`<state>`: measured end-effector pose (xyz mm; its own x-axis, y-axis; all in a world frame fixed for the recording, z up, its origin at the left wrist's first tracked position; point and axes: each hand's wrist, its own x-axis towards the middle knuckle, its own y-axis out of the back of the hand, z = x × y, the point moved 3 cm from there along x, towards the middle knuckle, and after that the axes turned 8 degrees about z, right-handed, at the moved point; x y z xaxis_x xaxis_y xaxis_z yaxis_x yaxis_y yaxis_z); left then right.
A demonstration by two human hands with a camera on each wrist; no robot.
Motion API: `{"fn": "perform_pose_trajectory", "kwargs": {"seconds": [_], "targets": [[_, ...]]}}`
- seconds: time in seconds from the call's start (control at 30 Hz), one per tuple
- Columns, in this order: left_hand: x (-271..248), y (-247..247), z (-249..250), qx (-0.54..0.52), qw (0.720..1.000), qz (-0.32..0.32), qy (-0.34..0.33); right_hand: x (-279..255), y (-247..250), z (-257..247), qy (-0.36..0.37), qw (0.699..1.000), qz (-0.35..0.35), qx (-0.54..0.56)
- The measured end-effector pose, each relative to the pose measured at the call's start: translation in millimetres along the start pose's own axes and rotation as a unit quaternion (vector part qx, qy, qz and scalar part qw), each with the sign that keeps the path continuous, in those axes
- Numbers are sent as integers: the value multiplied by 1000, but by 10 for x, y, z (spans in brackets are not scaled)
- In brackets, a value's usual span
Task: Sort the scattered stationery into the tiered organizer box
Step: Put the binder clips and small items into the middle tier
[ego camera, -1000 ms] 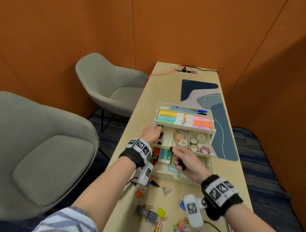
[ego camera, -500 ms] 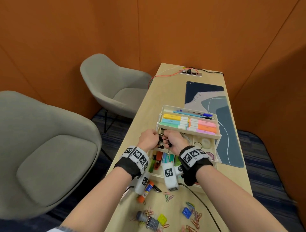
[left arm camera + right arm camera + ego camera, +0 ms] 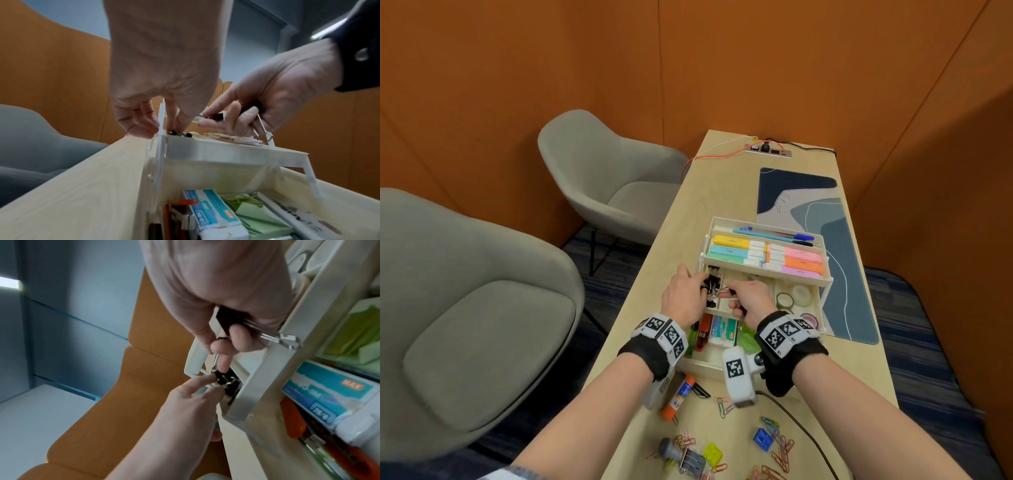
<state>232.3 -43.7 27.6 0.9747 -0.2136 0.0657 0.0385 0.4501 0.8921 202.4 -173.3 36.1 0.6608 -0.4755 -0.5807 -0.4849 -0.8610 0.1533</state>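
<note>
The white tiered organizer [image 3: 825, 279] stands mid-table. Its top tier holds highlighters [image 3: 763, 255] and pens. Both hands meet over the left compartment of the middle tier, where black binder clips [image 3: 711, 274] lie. My left hand [image 3: 703, 286] reaches into that compartment and pinches a clip [image 3: 223, 379] there. My right hand [image 3: 729, 293] keeps one black binder clip [image 3: 228, 321] tucked under its curled fingers, while its thumb and forefinger pinch the wire handle of the clip at the compartment. The left wrist view shows the left hand [image 3: 164, 128] at the tier's rim and the right hand [image 3: 205, 118] beside it.
The bottom tier holds a staples box [image 3: 722, 330], a red stapler [image 3: 703, 330] and green notes. Tape rolls [image 3: 792, 296] fill the middle tier's right side. A glue stick [image 3: 681, 397], paper clips [image 3: 779, 445] and small blue and yellow boxes lie near me. Grey chairs [image 3: 613, 192] stand left, a desk mat [image 3: 835, 260] right.
My right hand carried its binder clips from the box's front up and left to the middle tier's left compartment, beside the left hand, which stayed there. The head view tilted slightly.
</note>
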Motion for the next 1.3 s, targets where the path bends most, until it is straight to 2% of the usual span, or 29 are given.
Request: {"fn": "perform_pose_trajectory", "kwargs": {"seconds": [0.13, 0.2, 0.27, 0.37, 0.43, 0.5, 0.57, 0.63, 0.73, 0.9, 1.03, 1.17, 1.23, 1.3], "targets": [[-31, 30, -67, -20, 1000, 1, -6, 1, -134, -33, -13, 1000, -15, -14], [-62, 26, -104, -26, 1000, -10, -6, 10, -199, -36, 5, 999, -12, -39], [-92, 14, -127, -28, 999, -15, -6, 12, -244, -25, 58, 993, -6, -105], [-122, 34, -116, -50, 999, 22, -2, -35, -278, -26, 150, 961, -10, -231], [-130, 54, -78, -68, 996, 50, -5, -55, -257, -46, 179, 955, -9, -236], [-122, 45, -24, -71, 996, 46, -21, -86, -163, -90, 162, 972, -6, -168], [-103, 9, 15, -49, 998, 16, -35, -112, -77, -121, 98, 993, -33, -58], [-74, -15, 20, -18, 999, -8, -33, -102, -16, -140, 56, 998, -14, 23], [-52, -22, 17, 11, 999, -35, -32, -81, 13, -151, 26, 997, 17, 74], [-35, 13, -13, 14, 998, -18, -54, -72, -12, -165, 9, 990, -40, 133], [-41, -2, -36, 22, 997, -45, -61, -66, -67, -86, -9, 969, -7, 249], [-25, -41, -42, 32, 994, -86, -54, -78, -91, -95, 13, 973, 40, 227], [-34, -42, -42, 21, 996, -73, -52, -66, -92, -90, 13, 972, 88, 217], [-73, -29, -54, -13, 998, -43, -45, -61, -104, -76, 10, 968, 100, 228]]}}
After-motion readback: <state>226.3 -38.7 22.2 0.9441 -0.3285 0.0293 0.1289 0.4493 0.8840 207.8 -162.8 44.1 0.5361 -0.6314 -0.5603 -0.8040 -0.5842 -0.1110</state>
